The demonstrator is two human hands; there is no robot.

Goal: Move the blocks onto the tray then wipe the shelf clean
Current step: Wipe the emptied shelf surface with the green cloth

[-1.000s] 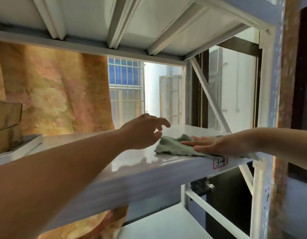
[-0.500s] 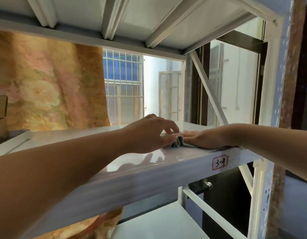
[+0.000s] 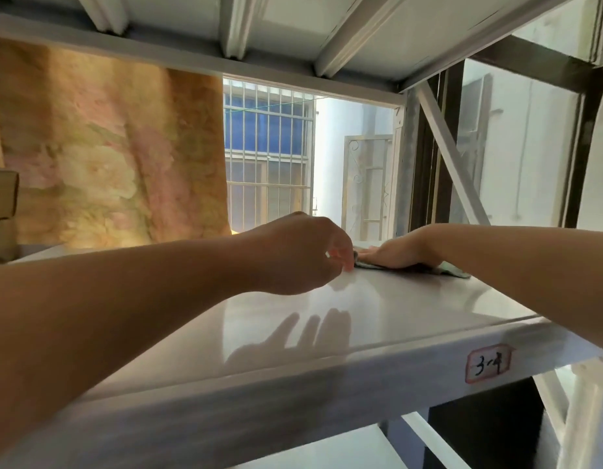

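Shelf [image 3: 388,309], glossy and white, is filling the lower half of the view, its front edge bearing a small red-bordered label [image 3: 489,364] with handwritten marks. A greenish cloth [image 3: 454,269] is lying flat on the shelf toward its far right part, and the right hand [image 3: 400,253] is pressing down on it with fingers stretched out flat, palm on the fabric rather than closed around it. The left hand [image 3: 305,253] is reaching in just beside it, fingers curled downward with the tips meeting the cloth's near-left edge; whether they are actually pinching the fabric I cannot tell. Brown blocks [image 3: 2,214] are sitting stacked at the far left edge of the view, well apart from the hands. A patterned orange curtain [image 3: 107,157] is hanging behind the shelf, beside a barred window [image 3: 268,157].
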